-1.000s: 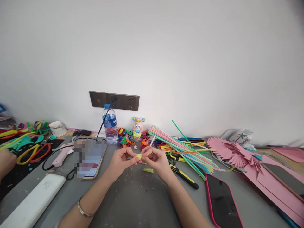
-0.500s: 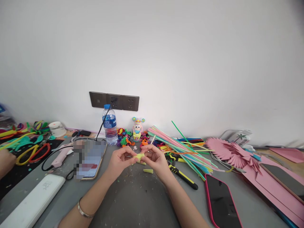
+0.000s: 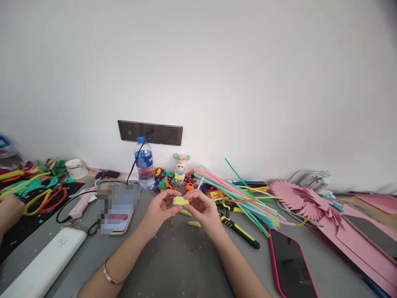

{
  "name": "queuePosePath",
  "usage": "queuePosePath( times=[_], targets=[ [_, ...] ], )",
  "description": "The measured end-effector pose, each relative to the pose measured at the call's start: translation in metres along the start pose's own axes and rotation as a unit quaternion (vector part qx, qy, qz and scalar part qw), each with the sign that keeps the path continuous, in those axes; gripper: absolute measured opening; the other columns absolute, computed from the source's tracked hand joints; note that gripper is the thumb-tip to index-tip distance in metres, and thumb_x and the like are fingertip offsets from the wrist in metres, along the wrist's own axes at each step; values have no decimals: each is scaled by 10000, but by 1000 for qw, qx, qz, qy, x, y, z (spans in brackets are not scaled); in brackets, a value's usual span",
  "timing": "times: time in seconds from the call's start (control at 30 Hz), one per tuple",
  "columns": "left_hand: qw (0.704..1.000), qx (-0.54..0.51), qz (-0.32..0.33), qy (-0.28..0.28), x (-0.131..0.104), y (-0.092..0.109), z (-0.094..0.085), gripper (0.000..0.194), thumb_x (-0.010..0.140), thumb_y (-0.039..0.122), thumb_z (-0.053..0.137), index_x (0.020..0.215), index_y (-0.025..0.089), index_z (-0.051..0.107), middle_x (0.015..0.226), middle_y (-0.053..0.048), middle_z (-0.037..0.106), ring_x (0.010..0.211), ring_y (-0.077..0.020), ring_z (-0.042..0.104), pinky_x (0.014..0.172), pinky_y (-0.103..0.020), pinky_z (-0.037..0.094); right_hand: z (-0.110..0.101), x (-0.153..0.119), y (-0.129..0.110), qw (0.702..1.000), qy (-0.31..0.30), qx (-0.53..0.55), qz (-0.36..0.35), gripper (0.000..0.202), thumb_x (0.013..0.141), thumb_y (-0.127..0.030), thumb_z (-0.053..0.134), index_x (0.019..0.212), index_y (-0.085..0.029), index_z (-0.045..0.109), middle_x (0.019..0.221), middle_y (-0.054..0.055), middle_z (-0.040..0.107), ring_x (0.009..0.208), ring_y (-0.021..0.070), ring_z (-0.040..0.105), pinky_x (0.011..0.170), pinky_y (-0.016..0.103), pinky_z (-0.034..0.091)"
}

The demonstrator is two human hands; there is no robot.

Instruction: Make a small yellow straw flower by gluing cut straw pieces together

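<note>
A short, fuzzy yellow pipe cleaner piece (image 3: 180, 201), seemingly folded into a flat bundle, is held above the grey table mat (image 3: 182, 265). My left hand (image 3: 160, 210) pinches its left end between thumb and fingers. At the right end, my right hand (image 3: 205, 211) pinches it the same way. Below the hands lie two more short yellow pieces, one loose piece (image 3: 194, 224) beside my right hand and another piece (image 3: 185, 212) partly hidden by the fingers. Behind my right hand a thin white stick (image 3: 201, 182) pokes up.
A water bottle (image 3: 144, 165), small figurine (image 3: 180, 169) and pipe cleaner bundle (image 3: 238, 194) stand or lie near the wall. Pliers (image 3: 242, 234) and a pink-cased phone (image 3: 291, 265) are to the right. Left are a power bank (image 3: 46, 265), glue gun (image 3: 80, 205) and another person's hand (image 3: 10, 211).
The yellow piece has turned between my fingers and now shows a wider, flatter side. My hands stay in nearly the same place. The other person's hand has shifted slightly right.
</note>
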State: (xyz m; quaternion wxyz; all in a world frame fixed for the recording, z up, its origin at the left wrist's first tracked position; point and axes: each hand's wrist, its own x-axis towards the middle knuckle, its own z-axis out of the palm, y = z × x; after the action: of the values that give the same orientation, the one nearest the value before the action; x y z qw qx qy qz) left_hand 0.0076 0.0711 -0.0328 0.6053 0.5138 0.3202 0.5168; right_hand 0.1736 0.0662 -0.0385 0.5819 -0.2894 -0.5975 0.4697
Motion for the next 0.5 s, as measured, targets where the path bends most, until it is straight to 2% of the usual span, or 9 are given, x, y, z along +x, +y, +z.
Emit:
queuePosePath(
  times=[0.23, 0.5],
  targets=[
    [1000, -21, -2, 13, 0, -3, 1, 250, 655, 229, 818, 873, 186, 703, 894, -25, 667, 856, -161, 598, 721, -227, 494, 6, -2, 0, 1000, 13, -18, 5, 176, 803, -318, 706, 933, -238, 618, 904, 30, 575, 760, 161, 559, 635, 262, 472],
    [999, -24, 7, 26, 2, -5, -1, 271, 654, 216, 819, 902, 187, 714, 894, -29, 676, 871, -163, 603, 740, -223, 491, 7, -3, 2, 1000, 13, -19, 19, 249, 793, -334, 713, 989, -247, 584, 915, 27, 601, 744, 157, 560, 637, 262, 468]
  ],
)
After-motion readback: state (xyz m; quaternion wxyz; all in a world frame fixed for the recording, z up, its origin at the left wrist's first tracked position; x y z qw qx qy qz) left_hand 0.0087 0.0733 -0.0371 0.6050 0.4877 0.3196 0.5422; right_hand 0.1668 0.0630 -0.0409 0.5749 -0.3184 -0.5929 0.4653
